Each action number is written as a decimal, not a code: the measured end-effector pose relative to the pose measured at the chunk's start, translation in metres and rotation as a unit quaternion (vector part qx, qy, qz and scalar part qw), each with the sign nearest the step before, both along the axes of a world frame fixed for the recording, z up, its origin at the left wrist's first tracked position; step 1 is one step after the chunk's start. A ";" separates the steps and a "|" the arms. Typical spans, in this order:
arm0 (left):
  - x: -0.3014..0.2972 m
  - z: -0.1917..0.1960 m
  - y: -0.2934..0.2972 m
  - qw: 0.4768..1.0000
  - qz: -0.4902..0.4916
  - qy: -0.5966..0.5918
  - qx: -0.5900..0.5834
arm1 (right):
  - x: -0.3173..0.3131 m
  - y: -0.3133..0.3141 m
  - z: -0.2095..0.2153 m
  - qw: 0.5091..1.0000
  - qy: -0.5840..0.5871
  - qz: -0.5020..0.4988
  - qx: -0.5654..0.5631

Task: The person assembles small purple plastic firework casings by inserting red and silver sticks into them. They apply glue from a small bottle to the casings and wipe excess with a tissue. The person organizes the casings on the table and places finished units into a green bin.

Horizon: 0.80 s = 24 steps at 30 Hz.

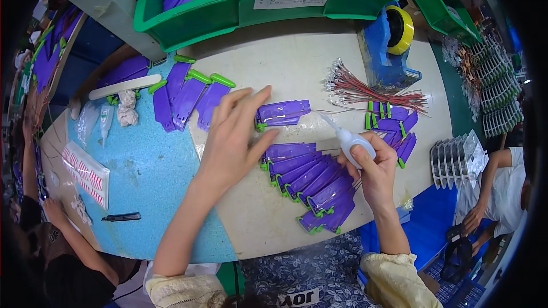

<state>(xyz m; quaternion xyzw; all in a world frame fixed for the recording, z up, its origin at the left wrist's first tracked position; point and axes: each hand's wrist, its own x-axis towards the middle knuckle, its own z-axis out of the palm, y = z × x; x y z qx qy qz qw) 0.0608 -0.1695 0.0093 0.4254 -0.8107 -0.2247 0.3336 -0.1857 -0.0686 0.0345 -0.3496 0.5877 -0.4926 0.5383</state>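
Observation:
My right hand grips a white squeeze bottle with a long thin nozzle. The nozzle tip is close to the right end of a flat purple piece with a green end, lying on the table. My left hand is at that piece's left end, fingers spread and thumb apart; whether it touches the piece I cannot tell. Below, a fanned row of similar purple pieces overlaps between my forearms. Right of the bottle lie more purple pieces, under a bundle of red and black wires.
A green bin full of purple pieces stands at the back. Beside it is a blue tape dispenser. On the left blue mat are a box cutter, a small bottle and purple pieces. Other people sit at both sides.

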 end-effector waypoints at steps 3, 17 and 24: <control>-0.005 -0.016 -0.012 0.999 -0.024 0.015 0.022 | 0.002 -0.008 -0.002 0.998 0.050 -0.024 -0.027; 0.002 -0.018 0.007 0.999 -0.036 -0.034 -0.001 | 0.014 -0.010 -0.007 0.986 0.141 -0.051 -0.073; 0.001 -0.009 0.009 0.999 -0.040 -0.024 0.008 | 0.030 -0.019 -0.010 0.966 0.241 -0.032 -0.090</control>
